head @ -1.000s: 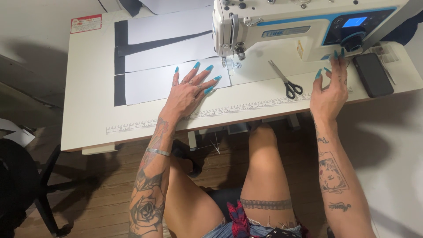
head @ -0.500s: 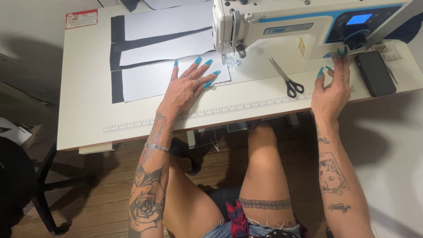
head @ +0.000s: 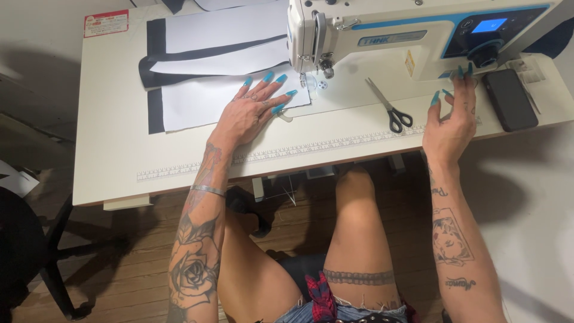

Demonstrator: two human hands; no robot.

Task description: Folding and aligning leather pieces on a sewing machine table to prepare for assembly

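Left hand (head: 248, 116) lies flat, fingers spread wide, pressing the white fabric panel (head: 209, 101) in the upper middle of the frame, fingertips close beside the sewing machine (head: 382, 36) needle. Right hand (head: 451, 116) hovers open at the machine's right end, gripping nothing. Risk: a fingertip drifting under the needle, or the panel skewing off-line.

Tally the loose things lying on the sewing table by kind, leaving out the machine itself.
White fabric pieces with black edging: 2, one under the left hand, one behind it
Scissors: 1
Black phone: 1, beside the right hand
Total: 4
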